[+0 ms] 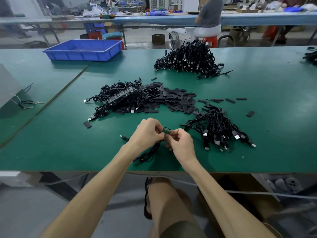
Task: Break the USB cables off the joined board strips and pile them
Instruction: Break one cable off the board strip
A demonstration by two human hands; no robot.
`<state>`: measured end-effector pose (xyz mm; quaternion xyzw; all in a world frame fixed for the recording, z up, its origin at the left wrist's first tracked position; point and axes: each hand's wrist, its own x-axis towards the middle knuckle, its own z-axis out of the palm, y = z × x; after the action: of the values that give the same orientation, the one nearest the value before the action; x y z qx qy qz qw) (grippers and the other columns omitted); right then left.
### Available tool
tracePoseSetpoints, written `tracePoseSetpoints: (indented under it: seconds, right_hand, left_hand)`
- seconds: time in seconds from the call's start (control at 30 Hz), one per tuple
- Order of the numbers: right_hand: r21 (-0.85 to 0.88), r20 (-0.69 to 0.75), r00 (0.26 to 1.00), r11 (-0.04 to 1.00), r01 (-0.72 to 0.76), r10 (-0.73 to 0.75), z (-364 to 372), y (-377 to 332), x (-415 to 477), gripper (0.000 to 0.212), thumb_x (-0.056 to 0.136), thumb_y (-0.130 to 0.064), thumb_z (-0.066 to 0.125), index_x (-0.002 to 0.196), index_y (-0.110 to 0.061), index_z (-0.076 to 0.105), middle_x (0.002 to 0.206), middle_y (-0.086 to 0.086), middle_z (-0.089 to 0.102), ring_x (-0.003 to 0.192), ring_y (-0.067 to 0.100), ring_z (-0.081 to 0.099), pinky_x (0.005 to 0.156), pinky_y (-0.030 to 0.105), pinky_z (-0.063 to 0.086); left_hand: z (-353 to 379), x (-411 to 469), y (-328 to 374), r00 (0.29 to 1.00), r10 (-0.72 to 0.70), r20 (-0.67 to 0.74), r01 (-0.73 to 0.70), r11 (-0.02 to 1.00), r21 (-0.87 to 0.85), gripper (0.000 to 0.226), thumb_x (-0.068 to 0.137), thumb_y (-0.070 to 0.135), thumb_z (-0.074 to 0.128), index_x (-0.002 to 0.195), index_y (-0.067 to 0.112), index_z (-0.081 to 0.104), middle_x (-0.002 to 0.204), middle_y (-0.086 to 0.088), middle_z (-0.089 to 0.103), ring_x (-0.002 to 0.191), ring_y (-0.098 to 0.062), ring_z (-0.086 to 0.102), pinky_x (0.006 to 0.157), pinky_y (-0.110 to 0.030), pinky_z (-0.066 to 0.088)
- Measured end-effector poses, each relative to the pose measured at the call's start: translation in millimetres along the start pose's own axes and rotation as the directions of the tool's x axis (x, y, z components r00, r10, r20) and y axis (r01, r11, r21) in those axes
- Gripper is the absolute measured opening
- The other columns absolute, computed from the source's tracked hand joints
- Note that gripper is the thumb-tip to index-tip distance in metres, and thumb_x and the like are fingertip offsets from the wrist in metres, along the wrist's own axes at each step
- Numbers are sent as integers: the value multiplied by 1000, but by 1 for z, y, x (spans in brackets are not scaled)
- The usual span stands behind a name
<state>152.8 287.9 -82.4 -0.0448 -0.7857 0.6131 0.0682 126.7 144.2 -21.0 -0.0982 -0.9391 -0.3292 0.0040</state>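
Both hands are clamped on a small green board point(166, 131) just above the table point(51, 138). The left hand point(148, 133) pinches one end and the right hand point(181, 143) the other, fingertips close together. A cable point(147, 153) trails down from under the hands and lies on the table near its front edge.

It looks to me like a snap is in hand. To do it well, I'd keep both pinches tight up against the break line and bend sharply rather than twist. I'd also keep any pull off the spot where the cable meets the board. The freed piece would then go on the pile point(221, 133) just to the right.

More strips point(122, 97) wait in the tangle further back. The only container, a blue tray point(77, 55), sits well apart at the far left. From here I see no cables in it.
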Motion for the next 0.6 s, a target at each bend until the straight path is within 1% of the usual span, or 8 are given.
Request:
tracePoseSetpoints:
  seconds: [0.1,0.2,0.27,0.33,0.4,0.47,0.53,0.6]
  right_hand:
    - [1,-13,1000,1000,-7,7,0,-1,-1,12,95,-20,71,87,-18,63,76,0,72,61,13,68,63,40,59]
    - [26,-26,1000,1000,-4,5,0,-2,-1,8,97,-21,70,91,-16,65,82,2,75,73,21,73,72,45,61]
    - [67,-25,1000,998,6,-4,0,-2,0,6,99,-20,65,95,-16,65,87,0,77,79,17,74,76,42,62]
    - [155,-15,1000,988,8,-6,0,-3,0,5,103,-17,58,101,-14,62,92,-2,78,84,12,75,77,36,61]
    - [263,-8,1000,965,-5,7,0,-5,0,6,107,-12,51,104,-10,55,93,1,79,87,15,76,76,33,60]
    - [271,-15,1000,962,-7,11,-1,-6,0,7,108,-13,48,106,-10,54,90,1,79,86,14,76,77,30,59]
    - [237,-37,999,972,-3,12,-2,-4,0,8,108,-17,49,107,-15,57,84,-5,77,82,9,73,80,27,57]
    - [234,-50,999,972,10,2,-2,-4,1,9,108,-19,51,107,-18,60,79,-5,74,79,8,70,82,30,57]
  left_hand:
    - [6,-4,2,999,12,-49,-10,999,41,3,84,15,68,84,12,69,79,1,68,76,-20,66,74,-41,58]
    - [3,1,-5,995,12,-98,-9,1000,30,6,90,15,68,93,12,71,85,2,69,80,-20,67,78,-42,58]
    - [-7,7,-17,993,-27,-113,36,996,78,10,93,14,66,101,11,72,94,-3,70,86,-23,67,84,-43,57]
    - [-20,13,-35,985,-99,-142,117,985,124,13,96,13,63,107,10,70,105,-9,70,94,-29,66,88,-45,55]
    - [-29,19,-54,970,-164,-180,194,967,164,14,97,10,61,109,5,68,111,-14,68,100,-34,64,91,-47,54]
    - [-33,24,-65,953,-195,-233,245,946,212,16,99,9,58,111,0,64,117,-19,63,105,-36,59,92,-48,51]
    - [-31,29,-66,934,-174,-312,261,928,266,23,100,8,56,121,-3,56,126,-22,52,113,-39,50,94,-48,47]
    - [-26,36,-60,925,-65,-374,201,920,337,34,97,0,54,131,-1,52,131,-21,48,117,-39,46,94,-48,44]
